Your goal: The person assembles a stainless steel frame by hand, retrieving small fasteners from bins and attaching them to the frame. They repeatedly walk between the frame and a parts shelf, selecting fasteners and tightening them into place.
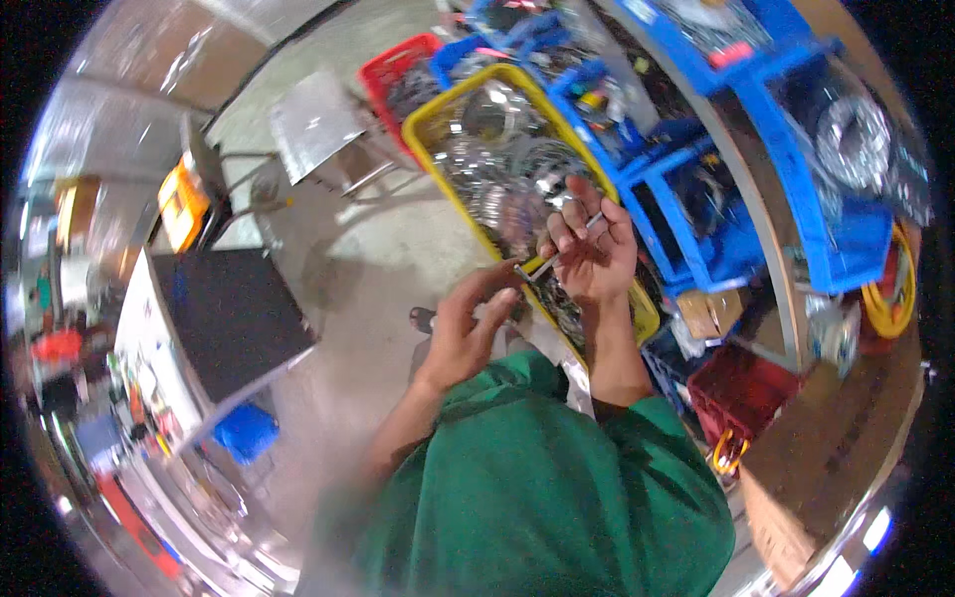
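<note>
My right hand (597,249) is turned palm up over the yellow bin (502,249), its fingers curled round a thin, straight metal rod (544,267). The rod slants down to the left, toward my left hand (470,323). There the index finger and thumb close on the rod's lower end, where a short crosspiece seems to show. Blur hides what kind of part it is. Below both hands, the bin is heaped with shiny metal rings and small metal parts (497,189).
A red bin (370,75) and blue bins (652,194) with parts flank the yellow one. More blue bins (796,229) sit on the right-hand shelf. A metal stool (316,127) and a black-topped table (234,318) are at left. Cardboard (836,448) lies lower right.
</note>
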A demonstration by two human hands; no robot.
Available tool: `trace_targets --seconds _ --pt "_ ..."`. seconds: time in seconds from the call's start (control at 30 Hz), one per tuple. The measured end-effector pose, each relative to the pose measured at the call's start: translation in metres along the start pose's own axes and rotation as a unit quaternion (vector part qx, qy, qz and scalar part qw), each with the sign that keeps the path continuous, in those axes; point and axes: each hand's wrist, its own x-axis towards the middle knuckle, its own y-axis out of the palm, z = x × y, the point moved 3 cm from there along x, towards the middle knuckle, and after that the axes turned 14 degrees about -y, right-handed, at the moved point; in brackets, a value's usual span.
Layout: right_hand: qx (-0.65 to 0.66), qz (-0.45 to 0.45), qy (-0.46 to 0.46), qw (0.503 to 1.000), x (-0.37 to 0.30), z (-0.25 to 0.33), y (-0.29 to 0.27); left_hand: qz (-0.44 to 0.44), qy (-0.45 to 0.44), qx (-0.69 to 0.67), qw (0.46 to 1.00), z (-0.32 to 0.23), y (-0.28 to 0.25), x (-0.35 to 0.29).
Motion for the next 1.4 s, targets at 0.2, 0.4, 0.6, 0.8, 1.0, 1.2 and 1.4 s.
trace_targets --seconds 0.2,0.4,0.6,0.8,1.0,1.2,1.4 --pt "-0.017 0.071 0.067 0.995 -0.002 -0.131 0.058 -0.144 0.072 -0.081 0.984 -0.025 -0.085 -0.056" --pt "-0.254 0.145 0.168 0.941 -0.01 -0.281 0.096 -0.314 0.207 0.068 0.924 -0.017 -0.225 -0.136" --pt "-0.533 0.374 0.155 0.743 -0.063 -0.464 0.13 -0.423 0.175 0.034 0.888 0.019 -0.373 -0.252" --pt "-0.483 0.719 -0.016 0.5 -0.172 -0.634 0.167 -0.539 0.104 -0.12 0.827 0.083 -0.471 -0.376" --pt "-0.269 0.842 0.055 0.464 -0.279 -0.808 0.183 -0.58 0.122 -0.355 0.723 0.17 -0.563 -0.478" --pt "-0.187 0.865 0.274 0.376 -0.423 -0.997 0.192 -0.514 0.23 -0.664 0.492 0.263 -0.692 -0.602" --pt "-0.09 0.825 0.506 0.234 -0.606 -1.14 0.259 -0.676 0.249 -0.589 0.365 0.331 -0.758 -0.782"
